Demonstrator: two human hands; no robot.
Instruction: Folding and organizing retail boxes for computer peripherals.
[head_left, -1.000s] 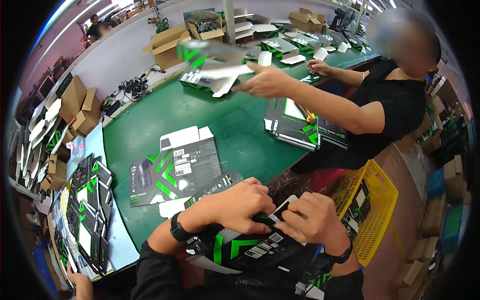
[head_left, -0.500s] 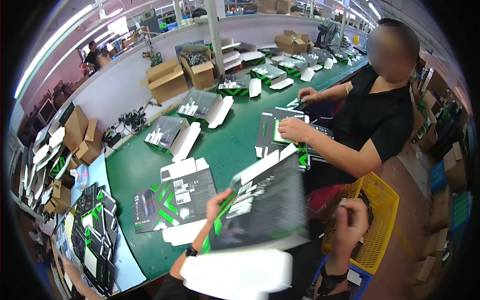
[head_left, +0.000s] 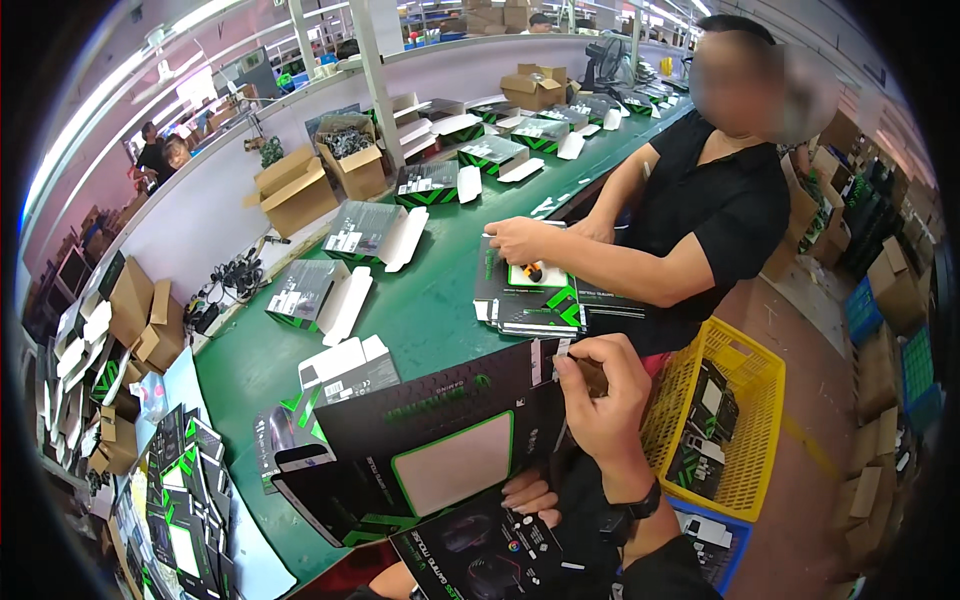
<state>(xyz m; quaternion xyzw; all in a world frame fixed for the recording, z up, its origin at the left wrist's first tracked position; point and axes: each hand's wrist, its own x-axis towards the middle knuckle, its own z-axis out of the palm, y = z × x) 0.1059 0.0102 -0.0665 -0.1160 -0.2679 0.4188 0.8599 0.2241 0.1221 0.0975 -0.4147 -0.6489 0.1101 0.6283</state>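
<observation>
Clock positions are read from the middle of the view, 12 at the top. A black-and-green carton (head_left: 350, 445) with a pale panel is held, tilted, at 6 o'clock, over the near edge of the green table (head_left: 238, 360). The right hand (head_left: 610, 400), at 4 o'clock, pinches the carton's upper corner narrowly between thumb and fingers. The left hand (head_left: 530, 497), at 5 o'clock, touches the carton's lower part with its fingers; the rest is hidden, so the closure of its grip cannot be told.

Containers:
- Yellow crate (head_left: 768, 440), 4 o'clock: holds black-and-green printed cartons.
- Blue crate (head_left: 741, 553), between 4 and 5 o'clock, below the yellow crate: holds grey-and-white printed pieces.
- Open brown box (head_left: 300, 200), 10 o'clock: contents not visible.
- Second brown box (head_left: 365, 180), just beside it toward 11 o'clock: filled with a dark, tangled mass.
- Two grey-topped boxes (head_left: 303, 287), 9 to 10 o'clock: white flaps extended, interiors not visible.

A flat carton (head_left: 352, 372) lies at 8 o'clock, partly covered by the held carton.
</observation>
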